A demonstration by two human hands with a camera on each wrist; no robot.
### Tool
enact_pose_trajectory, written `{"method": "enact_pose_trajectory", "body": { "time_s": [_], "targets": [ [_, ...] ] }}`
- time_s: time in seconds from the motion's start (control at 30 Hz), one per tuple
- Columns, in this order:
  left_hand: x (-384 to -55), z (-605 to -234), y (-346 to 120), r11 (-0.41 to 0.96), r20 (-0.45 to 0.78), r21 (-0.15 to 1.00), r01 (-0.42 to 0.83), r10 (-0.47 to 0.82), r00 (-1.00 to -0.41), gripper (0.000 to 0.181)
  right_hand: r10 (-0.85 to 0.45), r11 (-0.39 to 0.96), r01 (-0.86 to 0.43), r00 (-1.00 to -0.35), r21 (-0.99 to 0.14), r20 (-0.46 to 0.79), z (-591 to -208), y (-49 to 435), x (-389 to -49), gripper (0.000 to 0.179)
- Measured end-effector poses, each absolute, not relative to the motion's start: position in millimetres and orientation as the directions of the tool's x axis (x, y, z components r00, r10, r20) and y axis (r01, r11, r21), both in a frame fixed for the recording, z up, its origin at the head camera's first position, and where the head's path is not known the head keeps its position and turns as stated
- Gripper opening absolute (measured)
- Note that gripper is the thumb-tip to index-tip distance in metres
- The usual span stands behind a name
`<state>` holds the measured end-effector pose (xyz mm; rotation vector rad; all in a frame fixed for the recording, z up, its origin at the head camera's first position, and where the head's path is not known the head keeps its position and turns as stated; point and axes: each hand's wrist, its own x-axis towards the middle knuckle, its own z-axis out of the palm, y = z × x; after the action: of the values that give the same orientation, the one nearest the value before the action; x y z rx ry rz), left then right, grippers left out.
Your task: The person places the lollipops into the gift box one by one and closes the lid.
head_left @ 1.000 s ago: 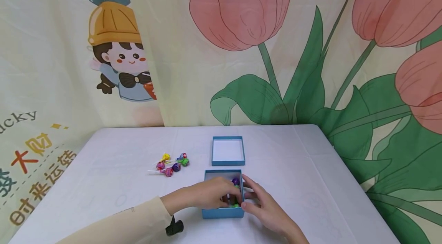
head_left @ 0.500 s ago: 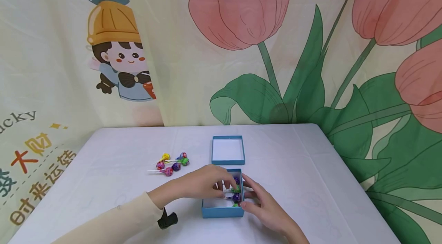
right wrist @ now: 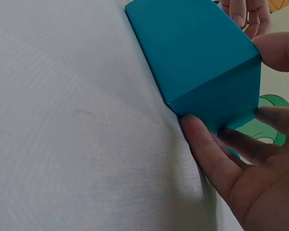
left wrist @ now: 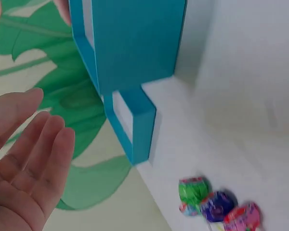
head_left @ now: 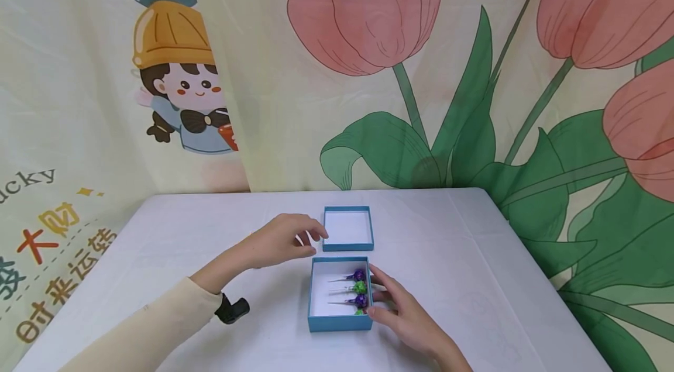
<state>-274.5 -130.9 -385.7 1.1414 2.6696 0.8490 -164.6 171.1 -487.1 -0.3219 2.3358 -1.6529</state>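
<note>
My left hand (head_left: 284,240) is in the air left of the boxes, fingers loosely bent, nothing between them. In the left wrist view its palm and fingers (left wrist: 58,154) show bare. My right hand (head_left: 402,313) rests against the right wall of the blue box (head_left: 339,324); its thumb touches the near right corner at the rim. In the right wrist view, fingertips (right wrist: 195,126) lie along that wall. Inside the box, purple lollipops (head_left: 360,300) and green lollipops (head_left: 360,287) lie in a row, heads to the right, sticks pointing left.
The blue lid (head_left: 347,247) lies behind the box with its white inside up. Loose lollipops (left wrist: 217,206) lie on the white tablecloth (head_left: 447,255); in the head view my left hand and forearm hide them. A tulip-printed curtain (head_left: 274,97) hangs behind the table.
My left hand has come out of the box and moved left and back, uncovering the lollipop row and covering the loose pile. My right hand has stayed at the box's right wall.
</note>
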Motion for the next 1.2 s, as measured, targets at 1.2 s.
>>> {"method": "enact_pose_trajectory", "body": {
  "time_s": [1.2],
  "targets": [
    [-326.8,-422.9,-245.7,0.784,0.029,0.497,0.372,0.413,-0.910,0.034,-0.340,0.329,-0.046,-0.938,-0.943,-0.072,-485.3,171.3,-163.5,0.079]
  ]
}}
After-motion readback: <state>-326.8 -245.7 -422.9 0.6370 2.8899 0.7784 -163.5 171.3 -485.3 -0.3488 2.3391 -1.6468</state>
